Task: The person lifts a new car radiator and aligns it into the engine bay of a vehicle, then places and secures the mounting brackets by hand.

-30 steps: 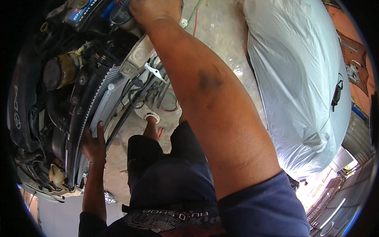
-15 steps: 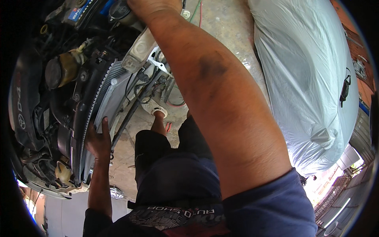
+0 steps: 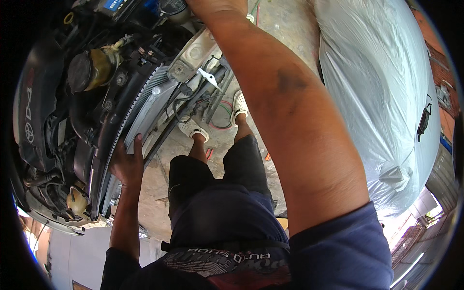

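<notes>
My right forearm [image 3: 299, 111], with a dark smudge on it, reaches up past my chest to my right grip [image 3: 220, 6], which the upper edge cuts off; I cannot tell whether it is apart, together or clamped on something. A round black cap [image 3: 171, 6] sits just left of it.

Lower and to the left, my left grip [image 3: 126, 166] touches the radiator [image 3: 120, 115] along its front side. Its thumb stands apart, pointing upward, while the finger ends are hidden at the radiator's edge, so I cannot tell how firmly it is clamped. The radiator's black tank runs up and down past this grip, and a silver panel [image 3: 147, 108] lies alongside, just beyond the thumb.

Left of my left grip is a black engine cover [image 3: 36, 101]; up and to the left, a yellowed reservoir [image 3: 100, 67] with a dark lid; below and to the left, a cream plastic container [image 3: 76, 200].

Farther down, right of my left grip, my white shoes [image 3: 193, 129] stand on the concrete floor [image 3: 166, 145], near red-handled pliers [image 3: 209, 153]. Well to the right of both grips, a silvery sheet [image 3: 372, 96] drapes a large bulky shape.
</notes>
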Action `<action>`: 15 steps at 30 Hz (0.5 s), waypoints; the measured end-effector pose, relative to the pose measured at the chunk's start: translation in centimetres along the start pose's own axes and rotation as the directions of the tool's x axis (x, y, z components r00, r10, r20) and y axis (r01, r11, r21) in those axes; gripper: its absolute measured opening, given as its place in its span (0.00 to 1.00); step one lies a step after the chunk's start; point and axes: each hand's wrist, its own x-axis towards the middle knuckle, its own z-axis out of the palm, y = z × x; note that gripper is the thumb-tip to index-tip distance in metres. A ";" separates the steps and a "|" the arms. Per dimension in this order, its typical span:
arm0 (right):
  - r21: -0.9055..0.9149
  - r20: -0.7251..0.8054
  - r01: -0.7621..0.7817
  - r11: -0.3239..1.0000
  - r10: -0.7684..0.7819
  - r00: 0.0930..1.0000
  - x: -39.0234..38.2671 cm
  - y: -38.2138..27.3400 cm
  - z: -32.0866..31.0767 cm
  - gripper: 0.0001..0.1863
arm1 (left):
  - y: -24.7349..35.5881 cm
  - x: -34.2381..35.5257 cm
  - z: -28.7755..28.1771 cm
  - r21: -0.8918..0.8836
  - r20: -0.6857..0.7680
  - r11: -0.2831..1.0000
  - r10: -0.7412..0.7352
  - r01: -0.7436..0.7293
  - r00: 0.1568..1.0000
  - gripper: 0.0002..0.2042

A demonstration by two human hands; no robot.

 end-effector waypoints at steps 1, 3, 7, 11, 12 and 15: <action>-0.008 0.007 -0.004 1.000 0.004 1.000 0.0 -0.1 0.1 0.21 | 0.1 -0.2 0.1 -0.011 0.043 0.999 -0.047 0.048 0.998 0.25; 0.002 0.015 -0.018 1.000 0.018 1.000 -0.2 -0.5 0.0 0.21 | 0.2 -0.5 -0.3 -0.013 0.091 0.994 -0.105 0.106 0.990 0.25; -0.011 0.044 -0.031 0.999 0.031 0.999 -0.1 -0.8 -0.1 0.21 | -0.1 -0.5 -0.1 -0.018 0.089 0.994 -0.103 0.105 0.991 0.24; 0.003 0.046 -0.036 0.999 0.036 0.998 -0.2 -0.9 -0.1 0.21 | -0.1 -0.5 -0.1 -0.004 0.055 0.998 -0.065 0.065 0.996 0.23; 0.007 0.044 -0.034 0.999 0.033 0.998 -0.3 -1.0 0.0 0.21 | -0.1 -0.5 -0.1 -0.006 0.058 0.998 -0.067 0.067 0.996 0.23; 0.004 0.039 -0.029 1.000 0.029 0.999 -0.1 -0.8 -0.4 0.21 | 0.1 -0.3 0.0 -0.021 0.051 0.998 -0.062 0.063 0.997 0.23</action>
